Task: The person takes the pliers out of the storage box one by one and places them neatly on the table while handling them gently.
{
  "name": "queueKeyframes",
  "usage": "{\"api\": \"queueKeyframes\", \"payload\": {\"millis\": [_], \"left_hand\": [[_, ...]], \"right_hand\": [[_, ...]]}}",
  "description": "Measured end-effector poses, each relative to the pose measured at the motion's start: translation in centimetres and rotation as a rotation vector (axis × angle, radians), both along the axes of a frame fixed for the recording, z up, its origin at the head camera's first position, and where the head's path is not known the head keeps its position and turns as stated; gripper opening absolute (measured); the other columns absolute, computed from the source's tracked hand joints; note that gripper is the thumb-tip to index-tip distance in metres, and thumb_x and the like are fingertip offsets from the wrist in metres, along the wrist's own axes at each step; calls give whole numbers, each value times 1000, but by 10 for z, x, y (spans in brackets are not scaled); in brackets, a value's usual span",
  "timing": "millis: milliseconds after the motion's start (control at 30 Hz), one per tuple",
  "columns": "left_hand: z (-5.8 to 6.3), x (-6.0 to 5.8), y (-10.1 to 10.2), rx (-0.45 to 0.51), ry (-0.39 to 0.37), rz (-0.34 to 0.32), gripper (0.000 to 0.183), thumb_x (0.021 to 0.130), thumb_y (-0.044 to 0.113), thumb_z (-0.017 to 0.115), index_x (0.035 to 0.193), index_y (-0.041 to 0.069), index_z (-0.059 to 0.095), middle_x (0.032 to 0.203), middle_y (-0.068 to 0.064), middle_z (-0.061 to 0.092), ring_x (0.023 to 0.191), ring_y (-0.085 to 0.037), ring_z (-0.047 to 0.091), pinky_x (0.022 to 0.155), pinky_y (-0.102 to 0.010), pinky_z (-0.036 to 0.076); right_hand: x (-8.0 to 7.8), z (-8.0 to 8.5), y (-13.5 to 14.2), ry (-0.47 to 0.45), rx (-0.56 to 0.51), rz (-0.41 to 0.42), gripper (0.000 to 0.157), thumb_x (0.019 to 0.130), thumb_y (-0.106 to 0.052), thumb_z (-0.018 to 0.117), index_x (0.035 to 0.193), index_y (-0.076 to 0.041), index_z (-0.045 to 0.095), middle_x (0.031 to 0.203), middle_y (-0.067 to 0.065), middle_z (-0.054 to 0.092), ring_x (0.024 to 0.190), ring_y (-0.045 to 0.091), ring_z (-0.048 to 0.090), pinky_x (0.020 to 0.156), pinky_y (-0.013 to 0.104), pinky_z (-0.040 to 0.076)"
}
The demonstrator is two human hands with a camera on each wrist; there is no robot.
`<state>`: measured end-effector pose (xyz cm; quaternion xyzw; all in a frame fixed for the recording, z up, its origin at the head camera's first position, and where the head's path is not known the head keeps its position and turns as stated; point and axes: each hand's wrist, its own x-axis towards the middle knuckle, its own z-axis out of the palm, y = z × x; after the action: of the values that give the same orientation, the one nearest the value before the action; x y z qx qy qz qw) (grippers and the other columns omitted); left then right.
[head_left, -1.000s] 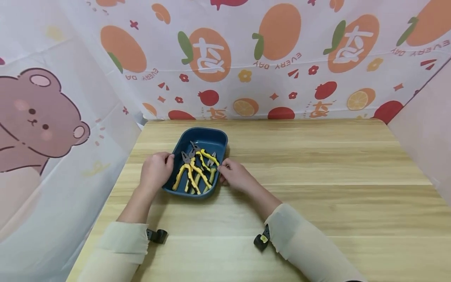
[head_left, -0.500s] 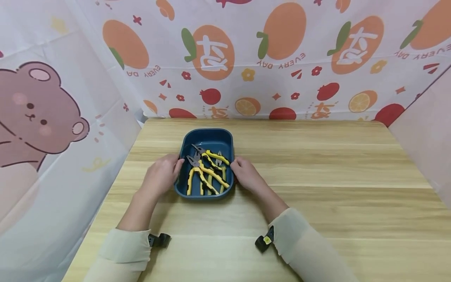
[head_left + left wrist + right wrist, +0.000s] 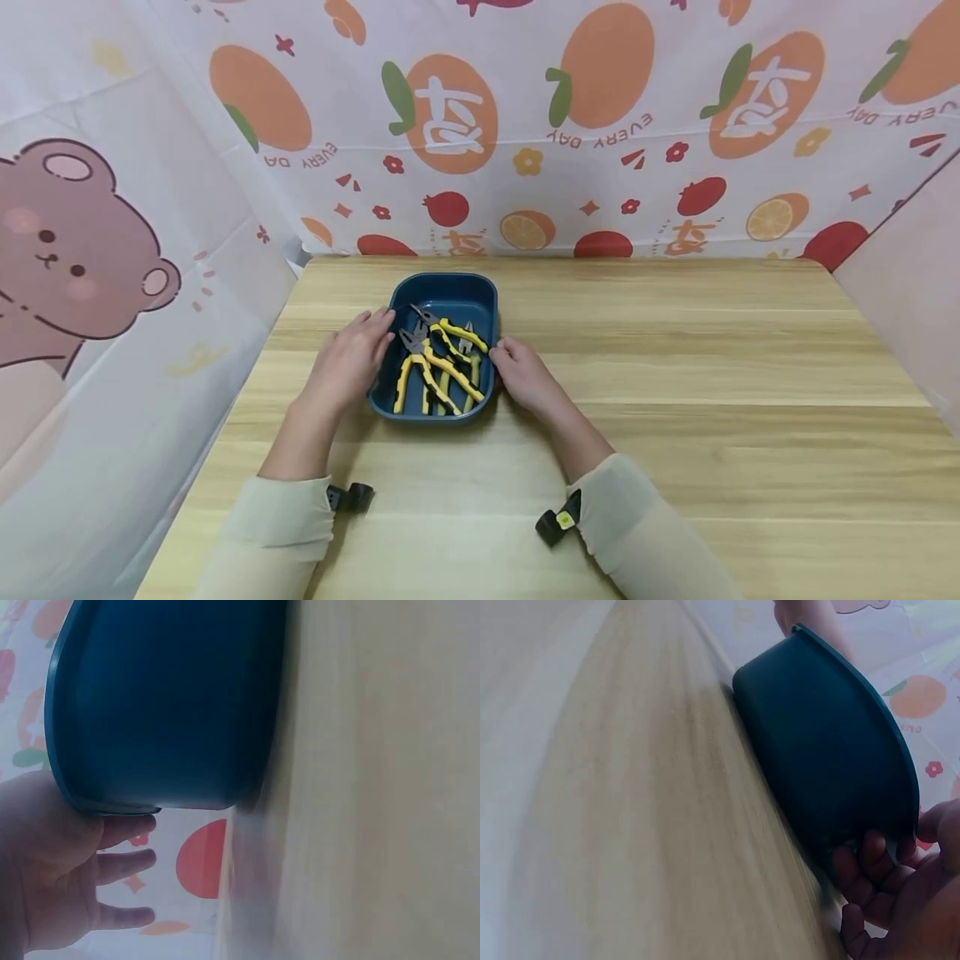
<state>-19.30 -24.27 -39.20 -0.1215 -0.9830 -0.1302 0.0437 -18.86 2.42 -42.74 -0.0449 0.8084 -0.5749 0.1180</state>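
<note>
A dark blue plastic tub [image 3: 431, 419] sits on the wooden table and holds several pliers with yellow-and-black handles. One pair of pliers [image 3: 402, 387] lies toward the front with its handles spread; another pair with a slender nose [image 3: 425, 315] lies across the others. My left hand [image 3: 348, 358] rests at the tub's left rim, and the left wrist view shows its fingers [image 3: 124, 866] straight and spread beyond the tub's wall [image 3: 165, 705]. My right hand [image 3: 525, 375] pinches the right rim, thumb on top and curled fingers [image 3: 874, 859] against the outer wall [image 3: 832, 742].
The wooden table [image 3: 675, 375] stretches off to the right. A fruit-print cloth [image 3: 600, 167] hangs behind its back edge, and a bear-print cloth [image 3: 90, 242] hangs on the left. A small black camera [image 3: 558, 521] is strapped at each wrist.
The tub has shifted right and turned straighter between my hands, then stayed nearly still. In the last half second my left fingers have loosened from the rim and straightened, while my right hand keeps its pinch.
</note>
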Motion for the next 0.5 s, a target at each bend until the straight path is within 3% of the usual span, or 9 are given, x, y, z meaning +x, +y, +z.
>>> {"api": "queueKeyframes", "payload": {"millis": [200,500], "left_hand": [[1,-10,1,-27,12,20,44,105,24,45,146,8,48,152,-13,45,141,-39,38,103,-68,37],[-1,-27,-3,-47,-128,22,53,106,27,37,156,13,28,163,-7,25,151,-34,16,112,-74,16]], "right_hand": [[-10,1,-4,-8,52,-18,29,102,-26,42,97,-2,59,83,6,59,79,20,56,67,28,45],[-25,5,-3,7,103,-35,30,103,-26,40,100,-3,58,86,7,55,77,21,53,64,28,44]]}}
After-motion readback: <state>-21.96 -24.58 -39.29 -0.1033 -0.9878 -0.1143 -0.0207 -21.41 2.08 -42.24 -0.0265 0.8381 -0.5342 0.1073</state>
